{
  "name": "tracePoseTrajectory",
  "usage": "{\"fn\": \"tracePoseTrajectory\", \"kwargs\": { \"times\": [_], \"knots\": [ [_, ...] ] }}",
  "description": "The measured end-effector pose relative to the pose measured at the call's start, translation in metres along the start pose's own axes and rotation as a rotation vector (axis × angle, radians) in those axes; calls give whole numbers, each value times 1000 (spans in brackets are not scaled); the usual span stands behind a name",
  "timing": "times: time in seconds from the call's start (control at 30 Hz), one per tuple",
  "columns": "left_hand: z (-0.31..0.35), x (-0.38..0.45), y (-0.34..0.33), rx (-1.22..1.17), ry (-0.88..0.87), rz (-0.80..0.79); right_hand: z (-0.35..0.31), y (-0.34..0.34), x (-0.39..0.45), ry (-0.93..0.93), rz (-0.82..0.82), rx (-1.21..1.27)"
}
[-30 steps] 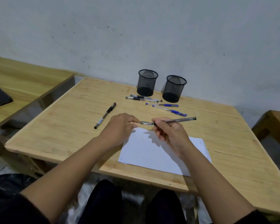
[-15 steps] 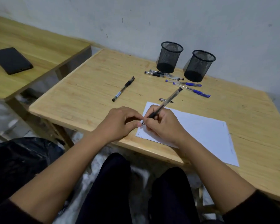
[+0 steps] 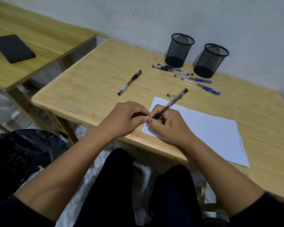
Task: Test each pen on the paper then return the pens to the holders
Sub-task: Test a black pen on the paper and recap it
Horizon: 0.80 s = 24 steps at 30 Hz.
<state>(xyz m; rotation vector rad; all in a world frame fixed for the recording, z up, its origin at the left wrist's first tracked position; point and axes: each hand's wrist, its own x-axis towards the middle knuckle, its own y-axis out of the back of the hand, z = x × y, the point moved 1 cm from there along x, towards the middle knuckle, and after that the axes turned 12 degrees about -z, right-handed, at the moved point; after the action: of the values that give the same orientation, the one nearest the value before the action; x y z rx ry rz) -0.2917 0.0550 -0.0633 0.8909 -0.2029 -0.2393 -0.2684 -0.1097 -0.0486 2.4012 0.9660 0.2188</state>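
A pale wooden bench (image 3: 92,82) stands against a grey wall (image 3: 203,17). At its near edge lies a white paper sheet (image 3: 208,133). The right hand (image 3: 169,126) has its grip clenched around a black pen (image 3: 169,105), tip on the sheet's near-left corner, barrel slanting up and away to the right. The left hand (image 3: 126,118), fingers curled and grasping nothing, rests on the sheet's edge. Farther back lie loose pens (image 3: 198,80); behind them stand two black mesh holders (image 3: 179,49), apparently empty.

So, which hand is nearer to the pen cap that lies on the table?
The right hand. It writes on the paper just below the pen cap. The left hand rests further left, at the paper's corner.
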Motion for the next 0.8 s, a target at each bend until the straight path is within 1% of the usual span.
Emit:
{"fn": "tracePoseTrajectory", "kwargs": {
  "times": [0.13,0.53,0.8],
  "knots": [
    [-1,0,-1,10,-6,0,0,1,0,21,-20,-17],
    [-2,1,-1,-20,4,-3,2,-1,0,35,31,-9],
    [0,0,0,-23,5,0,1,-1,1,17,28,-7]
  ]
}}
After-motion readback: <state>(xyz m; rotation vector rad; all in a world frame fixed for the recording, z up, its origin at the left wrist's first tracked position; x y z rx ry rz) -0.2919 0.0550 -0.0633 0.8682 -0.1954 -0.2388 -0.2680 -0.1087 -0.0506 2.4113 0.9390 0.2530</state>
